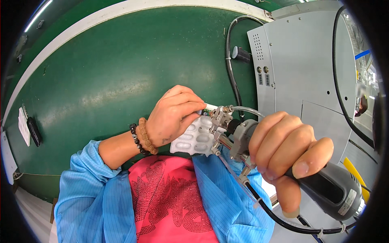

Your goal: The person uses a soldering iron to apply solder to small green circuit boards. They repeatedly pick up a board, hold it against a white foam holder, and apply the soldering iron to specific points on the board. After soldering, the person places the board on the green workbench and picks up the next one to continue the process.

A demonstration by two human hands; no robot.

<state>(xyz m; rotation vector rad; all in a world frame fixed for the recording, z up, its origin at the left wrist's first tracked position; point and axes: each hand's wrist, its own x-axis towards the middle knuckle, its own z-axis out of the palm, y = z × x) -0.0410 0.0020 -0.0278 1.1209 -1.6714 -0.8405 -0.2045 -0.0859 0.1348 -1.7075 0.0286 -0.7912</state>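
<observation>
While my right hand (pixel 285 148) is gripping the grey-and-black handheld tool (pixel 324 186), fingers closed around it, its metal head (pixel 221 119) is pointing toward my left hand (pixel 174 113). Fingers bent, the left is touching a small white-and-green piece (pixel 207 108) at the far edge of the white pocketed tray (pixel 182 146); whether it is pinching, I cannot tell. Farther off, a black cable (pixel 227 48) is curving over the green table (pixel 121 60) beside a grey machine (pixel 300 52).

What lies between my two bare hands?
The head view shows a silver metal tool head, a small white-and-green piece and part of a white, oval-pocketed tray.
</observation>
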